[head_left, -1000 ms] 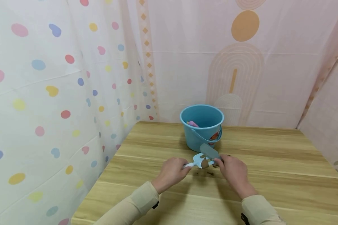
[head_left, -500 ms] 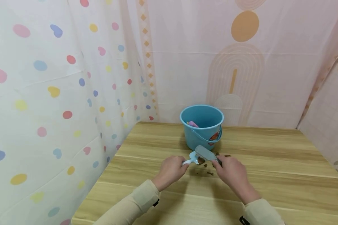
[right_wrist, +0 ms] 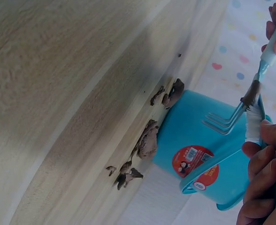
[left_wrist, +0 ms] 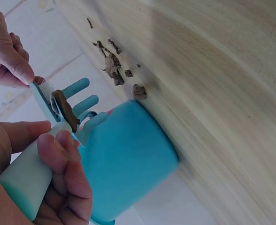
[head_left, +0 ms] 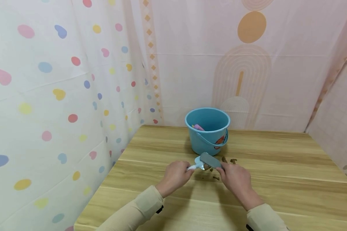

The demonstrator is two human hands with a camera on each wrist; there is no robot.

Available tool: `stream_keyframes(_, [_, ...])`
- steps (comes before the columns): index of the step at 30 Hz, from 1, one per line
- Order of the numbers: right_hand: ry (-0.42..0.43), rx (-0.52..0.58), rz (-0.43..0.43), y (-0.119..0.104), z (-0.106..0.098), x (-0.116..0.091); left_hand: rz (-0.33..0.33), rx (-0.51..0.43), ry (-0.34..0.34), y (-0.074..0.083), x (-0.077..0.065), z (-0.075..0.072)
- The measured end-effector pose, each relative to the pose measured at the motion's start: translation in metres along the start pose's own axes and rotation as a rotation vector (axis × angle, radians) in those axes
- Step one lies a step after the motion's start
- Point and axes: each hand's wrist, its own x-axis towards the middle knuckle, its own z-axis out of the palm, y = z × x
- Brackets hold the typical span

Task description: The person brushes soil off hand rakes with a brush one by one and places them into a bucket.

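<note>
My left hand (head_left: 175,175) grips the handle of a small light-blue toy rake (left_wrist: 85,104), its tines pointing away from the palm. A lump of brown clay-like dirt (left_wrist: 66,110) sticks to the rake head. My right hand (head_left: 237,179) holds a brush (head_left: 210,160) with a grey-blue back and white bristles (right_wrist: 254,124). In both wrist views the bristles lie against the rake head, right by the brown lump. Both tools are held above the table, just in front of a blue bucket (head_left: 203,141).
Several brown clumps (right_wrist: 147,140) and crumbs lie on the wooden table (head_left: 277,166) near the bucket's base. Inside the bucket a pink-purple item (head_left: 198,127) shows. The bucket's handle (head_left: 208,142) hangs down in front. Patterned curtains (head_left: 188,73) stand behind and beside the table.
The brush has moved left and toward me over the rake head, and its angle has shifted. The rake has moved slightly left and turned. More brown clumps show on the table near my right hand.
</note>
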Motion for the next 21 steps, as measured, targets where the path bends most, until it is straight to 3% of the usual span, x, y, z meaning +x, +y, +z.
stream_keyframes(21, [0.103, 0.023, 0.000, 0.006, 0.012, 0.000, 0.026, -0.023, 0.018, 0.000, 0.000, -0.001])
